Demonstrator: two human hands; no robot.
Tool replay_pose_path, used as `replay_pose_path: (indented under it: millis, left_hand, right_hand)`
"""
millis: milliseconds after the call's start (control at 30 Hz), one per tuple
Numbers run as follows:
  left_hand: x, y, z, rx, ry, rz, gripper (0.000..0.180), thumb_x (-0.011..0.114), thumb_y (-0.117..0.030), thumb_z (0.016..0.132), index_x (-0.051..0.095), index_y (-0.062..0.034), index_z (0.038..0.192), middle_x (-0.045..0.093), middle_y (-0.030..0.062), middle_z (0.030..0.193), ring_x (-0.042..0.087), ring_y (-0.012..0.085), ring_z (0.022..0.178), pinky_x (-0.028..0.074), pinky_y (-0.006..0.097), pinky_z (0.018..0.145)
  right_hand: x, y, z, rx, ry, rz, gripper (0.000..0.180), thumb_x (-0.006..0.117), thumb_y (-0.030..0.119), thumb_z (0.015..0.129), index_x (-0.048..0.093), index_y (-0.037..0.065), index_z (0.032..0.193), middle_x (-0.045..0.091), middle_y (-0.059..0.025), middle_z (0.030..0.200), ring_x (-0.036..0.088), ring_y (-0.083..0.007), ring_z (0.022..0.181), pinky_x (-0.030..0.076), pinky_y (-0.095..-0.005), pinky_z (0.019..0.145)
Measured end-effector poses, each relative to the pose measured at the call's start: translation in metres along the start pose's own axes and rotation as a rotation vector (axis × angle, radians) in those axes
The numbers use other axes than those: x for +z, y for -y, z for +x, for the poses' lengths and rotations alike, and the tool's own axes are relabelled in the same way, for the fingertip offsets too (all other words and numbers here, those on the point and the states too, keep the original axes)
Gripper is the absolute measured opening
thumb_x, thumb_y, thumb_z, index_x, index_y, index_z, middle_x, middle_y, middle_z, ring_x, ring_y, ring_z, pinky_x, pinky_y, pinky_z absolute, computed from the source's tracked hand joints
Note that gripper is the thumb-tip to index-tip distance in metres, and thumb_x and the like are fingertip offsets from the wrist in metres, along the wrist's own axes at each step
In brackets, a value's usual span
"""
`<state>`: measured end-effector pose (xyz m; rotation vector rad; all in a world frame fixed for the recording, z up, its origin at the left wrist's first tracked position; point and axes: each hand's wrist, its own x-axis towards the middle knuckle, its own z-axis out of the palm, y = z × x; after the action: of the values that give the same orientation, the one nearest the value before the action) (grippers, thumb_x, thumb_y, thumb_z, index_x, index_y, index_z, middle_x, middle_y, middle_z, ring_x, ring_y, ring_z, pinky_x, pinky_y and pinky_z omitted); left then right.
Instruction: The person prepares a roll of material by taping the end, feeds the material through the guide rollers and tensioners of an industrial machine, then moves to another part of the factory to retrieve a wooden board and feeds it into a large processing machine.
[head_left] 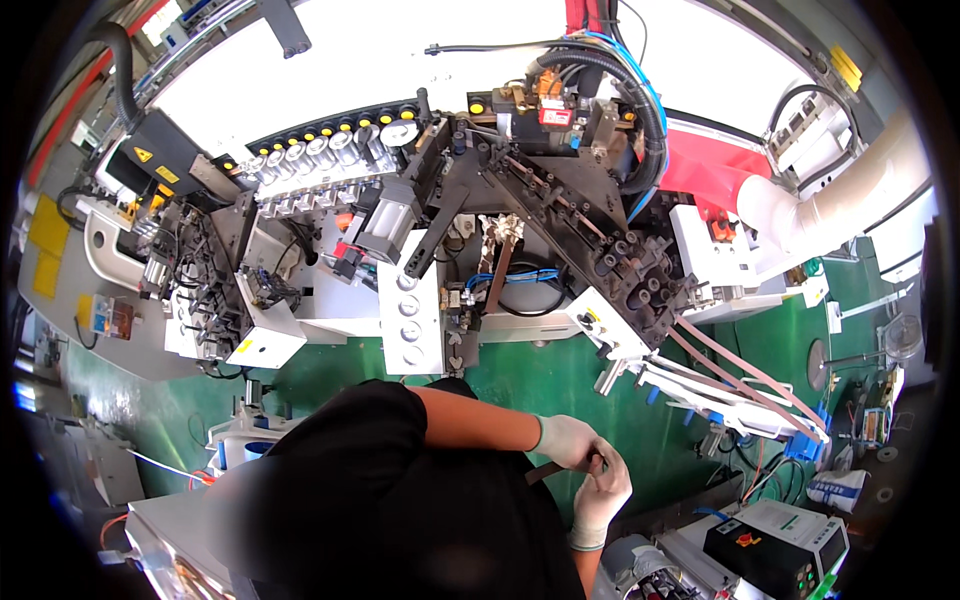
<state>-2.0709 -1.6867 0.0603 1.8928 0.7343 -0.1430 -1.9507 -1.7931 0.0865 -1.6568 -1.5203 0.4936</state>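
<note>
Both my hands wear pale gloves and meet low and right of centre, over the green floor. My left hand (pixel 563 438) reaches in from a bare forearm below a black sleeve. My right hand (pixel 603 492) comes up from the lower edge. Together they pinch a short dark brown strip (pixel 545 470), whose end sticks out to the left of the fingers. The hands are just in front of a large opened machine (pixel 500 250) packed with rollers, cylinders and hoses.
Long brown bands (pixel 745 378) run from the machine's black roller block (pixel 640 275) down to the right over a white rail. A white duct (pixel 840 205) curves at the right. A black and white control box (pixel 780 545) sits at lower right, and a grey cabinet (pixel 60 270) at left.
</note>
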Motion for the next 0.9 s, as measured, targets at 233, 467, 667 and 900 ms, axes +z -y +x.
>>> replay_pose_path:
  millis: [233, 467, 667, 900]
  left_hand:
    - [-0.049, 0.043, -0.037, -0.010, -0.234, 0.046, 0.029, 0.065, -0.039, 0.085, 0.071, -0.0117, 0.090, 0.072, 0.0131, 0.085, 0.071, 0.0336, 0.084, 0.055, 0.046, 0.074]
    - [-0.089, 0.132, -0.097, 0.058, -0.545, -0.199, 0.029, 0.065, -0.041, 0.090, 0.059, -0.0142, 0.100, 0.068, 0.0124, 0.081, 0.069, 0.0368, 0.080, 0.051, 0.050, 0.069]
    - [-0.084, 0.178, -0.105, 0.129, -0.506, -0.536, 0.034, 0.065, -0.039, 0.087, 0.060, -0.0099, 0.104, 0.068, 0.0154, 0.082, 0.068, 0.0387, 0.080, 0.051, 0.050, 0.070]
    - [-0.072, 0.207, -0.081, 0.354, -0.120, -1.174, 0.012, 0.061, -0.019, 0.087, 0.060, -0.0073, 0.085, 0.063, 0.0045, 0.076, 0.065, 0.0182, 0.073, 0.050, 0.036, 0.066]
  right_hand:
    - [0.042, 0.030, 0.055, -0.229, 0.001, 0.042, 0.026, 0.061, -0.009, 0.089, 0.071, 0.000, 0.111, 0.074, -0.0142, 0.104, 0.073, -0.0288, 0.090, 0.058, -0.0354, 0.081]
    - [0.099, 0.077, 0.126, -0.308, 0.015, -0.001, 0.021, 0.057, 0.000, 0.102, 0.065, -0.009, 0.119, 0.069, -0.0175, 0.117, 0.067, -0.0276, 0.104, 0.052, -0.0396, 0.097]
    - [0.154, 0.100, 0.155, -0.160, 0.187, -0.152, 0.032, 0.051, -0.004, 0.103, 0.056, -0.007, 0.134, 0.068, -0.0171, 0.122, 0.066, -0.0236, 0.113, 0.052, -0.0363, 0.102]
    - [0.201, 0.139, 0.154, -0.093, 0.529, 0.065, 0.035, 0.050, -0.003, 0.101, 0.056, 0.000, 0.135, 0.068, -0.0159, 0.119, 0.072, -0.0294, 0.095, 0.050, -0.0422, 0.097]
